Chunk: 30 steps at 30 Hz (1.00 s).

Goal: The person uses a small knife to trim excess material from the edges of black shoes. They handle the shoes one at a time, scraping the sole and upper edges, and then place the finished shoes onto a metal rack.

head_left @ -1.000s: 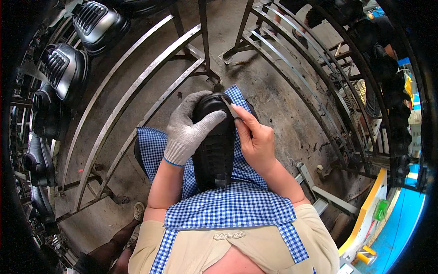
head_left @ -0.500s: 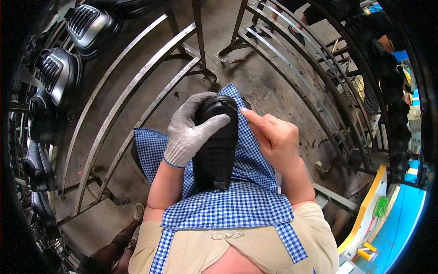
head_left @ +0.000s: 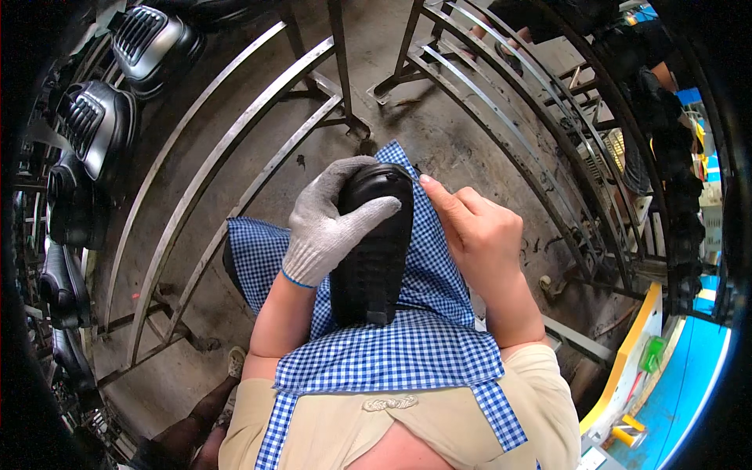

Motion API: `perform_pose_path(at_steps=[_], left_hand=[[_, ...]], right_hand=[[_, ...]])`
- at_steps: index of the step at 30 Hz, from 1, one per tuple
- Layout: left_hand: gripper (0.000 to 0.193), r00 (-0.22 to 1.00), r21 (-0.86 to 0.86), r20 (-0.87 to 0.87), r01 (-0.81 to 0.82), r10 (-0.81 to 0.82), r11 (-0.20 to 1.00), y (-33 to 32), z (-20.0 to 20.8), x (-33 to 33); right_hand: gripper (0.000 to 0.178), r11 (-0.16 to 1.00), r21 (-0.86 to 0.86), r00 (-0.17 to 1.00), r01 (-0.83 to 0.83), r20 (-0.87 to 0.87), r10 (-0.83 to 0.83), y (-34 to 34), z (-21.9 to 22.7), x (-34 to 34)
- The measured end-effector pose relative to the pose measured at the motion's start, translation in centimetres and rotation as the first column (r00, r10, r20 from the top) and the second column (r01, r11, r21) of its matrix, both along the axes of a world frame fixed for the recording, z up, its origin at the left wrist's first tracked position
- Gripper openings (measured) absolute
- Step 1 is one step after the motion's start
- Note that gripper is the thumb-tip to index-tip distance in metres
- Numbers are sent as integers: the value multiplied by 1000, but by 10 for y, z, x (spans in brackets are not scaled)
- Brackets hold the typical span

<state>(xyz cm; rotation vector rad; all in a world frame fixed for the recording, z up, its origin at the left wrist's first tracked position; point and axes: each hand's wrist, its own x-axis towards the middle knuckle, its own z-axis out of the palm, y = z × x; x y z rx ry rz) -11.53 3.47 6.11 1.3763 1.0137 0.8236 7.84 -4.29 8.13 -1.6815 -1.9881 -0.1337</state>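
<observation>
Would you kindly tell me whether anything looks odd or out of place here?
Small dark scraps litter the floor, which looks untidy. Only the left hand wears a glove; the right hand is bare. The black shoe shows no clear damage.

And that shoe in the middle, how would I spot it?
Find the blue-checked apron, lower middle. Just above its bib, over the lap, a black shoe points its rounded end away, in the grip of the gloved left hand. Unlike the shoes along the left edge, it is hand-held.
</observation>
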Motion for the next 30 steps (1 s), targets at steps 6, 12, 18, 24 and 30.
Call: perform_pose_path(at_steps=[6, 12, 18, 24, 30], left_hand=[[49, 999, 16, 31, -32, 32, 999, 2, -12, -2], [50, 999, 13, 46, -27, 26, 1000, 3, -12, -1], [51, 998, 12, 55, -28, 27, 1000, 3, -17, -1], [50, 999, 31, 42, -34, 33, 999, 2, -13, -3], [50, 1000, 24, 2, -26, 26, 999, 2, -11, -1]], right_hand=[[41, 998, -23, 998, -54, -43, 53, -6, 4, 3], [45, 999, -14, 998, -46, 35, 46, -6, 5, 2], [43, 999, -37, 1000, -15, -21, 14, -3, -3, -5], [37, 993, -94, 963, -77, -265, 50, 0, -8, -5], [33, 992, -118, 983, -50, -181, 28, -1, 0, -3]])
